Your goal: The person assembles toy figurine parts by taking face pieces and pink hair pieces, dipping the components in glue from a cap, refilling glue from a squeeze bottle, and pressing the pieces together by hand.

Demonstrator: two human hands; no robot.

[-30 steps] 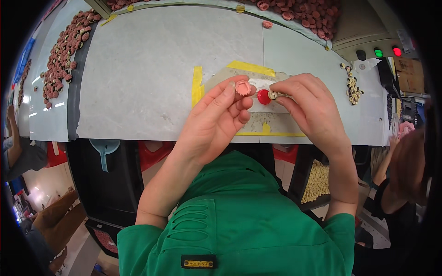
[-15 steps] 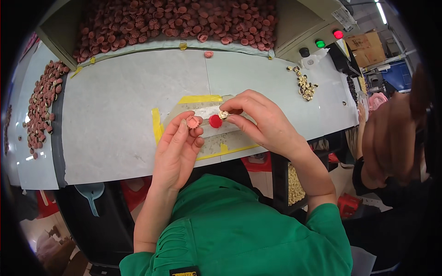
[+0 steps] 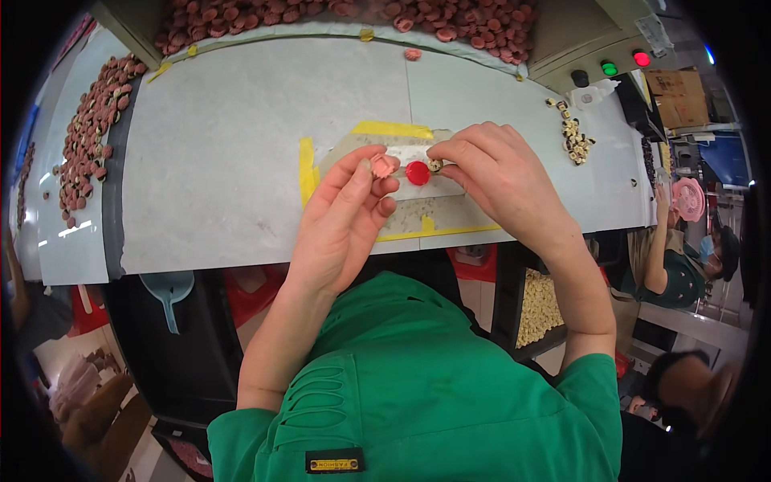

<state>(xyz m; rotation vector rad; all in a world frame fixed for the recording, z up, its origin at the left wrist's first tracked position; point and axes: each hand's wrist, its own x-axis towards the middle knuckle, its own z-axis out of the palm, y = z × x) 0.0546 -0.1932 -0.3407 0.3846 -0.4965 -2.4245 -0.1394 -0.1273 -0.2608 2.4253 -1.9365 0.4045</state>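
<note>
Mid-frame, assembly step: left hand pinched a pink cap btwn thumb & fingers; right hand nipped a small tan bit at its fingertips. Red disc sat btwn them on the taped pad. Next probably calls for lining up parts w/ the disc.

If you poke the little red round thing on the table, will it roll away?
Probably not. The red disc lies flat, so it would likely slide rather than roll. It looks small and thin, so probably light. On edge, it might roll, being round.
</note>
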